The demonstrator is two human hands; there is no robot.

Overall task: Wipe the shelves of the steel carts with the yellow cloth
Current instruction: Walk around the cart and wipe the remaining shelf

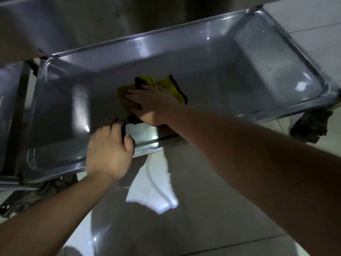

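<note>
Steel shelf (203, 58) of the cart carries the yellow cloth (171, 85) near its middle. The right hand (153, 104) lies flat on the cloth, fingers straight. The left hand (108, 148) grips the near rim of the shelf, fingers curled over it.

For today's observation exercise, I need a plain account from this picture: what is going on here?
A person is wiping a low shelf of a steel cart. The right hand presses a yellow cloth flat on the shelf floor, near the front wall. The left hand grips the shelf's front rim, apparently to steady the cart. A dark rag hangs by the shelf's right corner, above the tiled floor.
</note>
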